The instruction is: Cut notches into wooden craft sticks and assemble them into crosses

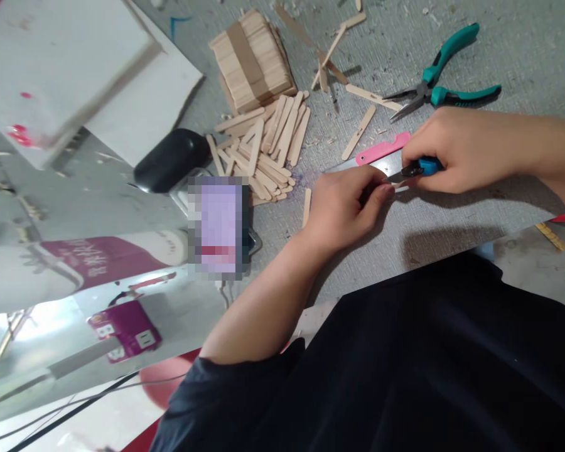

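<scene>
My left hand (pixel 348 204) pinches a small wooden craft stick (pixel 399 184) between thumb and fingers; most of the stick is hidden. The fingers of my right hand (pixel 447 150) are closed on a blue-handled craft knife (pixel 428 166), its dark front end close to the stick and to my left fingertips. Just beyond both hands lies a pink notched handle (pixel 383 149) beside a shiny flat metal strip (pixel 346 165), partly covered by my left hand. A single craft stick (pixel 359 132) rests behind the pink handle.
Green-handled long-nose pliers (pixel 424 91) lie at the back right. A banded bundle of craft sticks (pixel 252 59) stands behind a loose stick pile (pixel 268 147). At left are a blurred-out phone screen (pixel 219 229), a black rounded object (pixel 172 160), white boards (pixel 141 88) and a purple box (pixel 127 329).
</scene>
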`<state>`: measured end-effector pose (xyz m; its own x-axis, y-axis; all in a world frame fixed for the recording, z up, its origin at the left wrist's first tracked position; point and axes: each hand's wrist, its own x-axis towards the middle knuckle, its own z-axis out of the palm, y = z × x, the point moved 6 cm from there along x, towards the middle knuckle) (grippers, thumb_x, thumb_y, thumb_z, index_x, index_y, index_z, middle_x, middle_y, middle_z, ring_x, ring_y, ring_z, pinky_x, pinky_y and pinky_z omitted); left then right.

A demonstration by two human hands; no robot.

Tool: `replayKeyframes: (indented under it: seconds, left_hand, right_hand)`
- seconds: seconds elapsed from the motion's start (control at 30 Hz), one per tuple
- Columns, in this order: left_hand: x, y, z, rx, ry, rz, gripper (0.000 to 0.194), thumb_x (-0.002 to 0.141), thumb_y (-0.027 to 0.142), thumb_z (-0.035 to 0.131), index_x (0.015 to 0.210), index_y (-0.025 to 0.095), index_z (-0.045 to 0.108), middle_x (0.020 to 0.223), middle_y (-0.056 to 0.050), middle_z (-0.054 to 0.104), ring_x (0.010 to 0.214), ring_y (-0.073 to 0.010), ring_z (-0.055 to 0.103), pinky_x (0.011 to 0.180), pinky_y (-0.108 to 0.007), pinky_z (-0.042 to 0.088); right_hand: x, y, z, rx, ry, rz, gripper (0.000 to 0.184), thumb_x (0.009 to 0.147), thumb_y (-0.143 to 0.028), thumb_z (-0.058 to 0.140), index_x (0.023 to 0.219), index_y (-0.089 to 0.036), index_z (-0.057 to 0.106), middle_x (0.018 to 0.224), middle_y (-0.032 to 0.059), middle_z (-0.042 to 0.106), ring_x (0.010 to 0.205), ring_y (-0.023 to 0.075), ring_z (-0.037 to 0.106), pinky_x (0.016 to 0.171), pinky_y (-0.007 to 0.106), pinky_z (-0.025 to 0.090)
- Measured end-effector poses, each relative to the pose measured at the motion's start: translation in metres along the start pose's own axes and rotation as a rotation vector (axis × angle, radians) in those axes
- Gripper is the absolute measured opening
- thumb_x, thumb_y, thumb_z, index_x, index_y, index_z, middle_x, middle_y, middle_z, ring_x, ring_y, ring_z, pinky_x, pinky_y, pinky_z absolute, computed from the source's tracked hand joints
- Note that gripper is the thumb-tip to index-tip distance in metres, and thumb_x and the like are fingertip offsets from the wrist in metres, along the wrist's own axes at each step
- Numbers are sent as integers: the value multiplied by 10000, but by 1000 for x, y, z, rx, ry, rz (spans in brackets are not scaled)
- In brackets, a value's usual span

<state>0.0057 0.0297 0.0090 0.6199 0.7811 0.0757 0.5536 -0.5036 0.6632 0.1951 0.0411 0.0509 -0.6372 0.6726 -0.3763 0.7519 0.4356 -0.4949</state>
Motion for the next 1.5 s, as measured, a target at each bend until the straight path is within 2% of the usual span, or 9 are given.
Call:
replayKeyframes:
  seconds: [0.1,0.2,0.3,0.47,0.63,0.9,1.23,1.37,1.5]
  left_hand:
    - [1,0,4,120,-59,-45,298,1145,448,653,960,245,770,845,-75,803,797,-262,728,743,-408,447]
    - [0,0,6,202,-85,-112,341,1170,464,632,921,255,735,849,-90,793,796,-290,723,733,-428,390]
    - [-3,-2,6,270,-65,-143,308,1174,427,632,942,259,744,892,-100,818,786,-295,704,722,-431,354]
    - [-6,-1,6,284,28,-111,325,1188,447,625,935,269,724,880,-86,819,743,-262,659,694,-437,277]
    - [-6,2,8,304,-10,-103,326,1193,451,613,945,264,713,879,-95,798,768,-270,667,703,-441,273]
    - [-4,1,10,299,-62,-101,385,1223,506,552,954,262,682,855,-105,764,778,-294,681,708,-446,287]
    - [-3,1,7,275,-86,-92,386,1220,496,567,943,265,703,856,-102,769,781,-297,689,714,-444,319]
    - [-3,0,8,289,-89,-80,382,1213,490,575,932,266,704,836,-99,761,756,-294,672,705,-444,317]
    - [-2,1,8,289,-94,-85,357,1199,469,590,930,264,705,811,-95,737,740,-297,664,703,-449,311]
  right_hand:
    - [0,4,-1,-77,27,48,247,1129,-413,653,1054,-245,818,938,69,810,970,288,770,899,425,488]
    - [-2,6,-7,-198,89,138,448,1177,-595,581,1262,-215,804,1128,162,851,1106,394,788,922,469,500]
    - [-5,4,-5,-265,67,197,593,1226,-680,416,1319,-238,801,1086,162,849,1050,391,791,865,459,489]
    - [-8,-5,13,-292,-25,193,555,1223,-588,409,1175,-240,838,968,170,840,970,405,805,814,487,477]
    - [-10,-1,15,-250,22,238,497,1203,-592,486,1077,-270,843,947,139,863,1032,385,814,899,472,556]
    - [-11,2,13,-195,32,225,437,1180,-566,546,968,-254,766,885,116,804,995,350,790,904,451,517]
    - [-9,-3,16,-271,1,233,535,1196,-594,461,1149,-236,855,1025,177,873,998,401,823,863,489,530]
    - [-7,-6,19,-391,-66,194,645,1231,-580,314,1219,-212,844,1060,212,886,991,439,822,803,506,530]
    - [-6,-7,18,-388,-45,237,574,1248,-554,405,1248,-176,837,1106,209,889,1072,435,848,864,485,539]
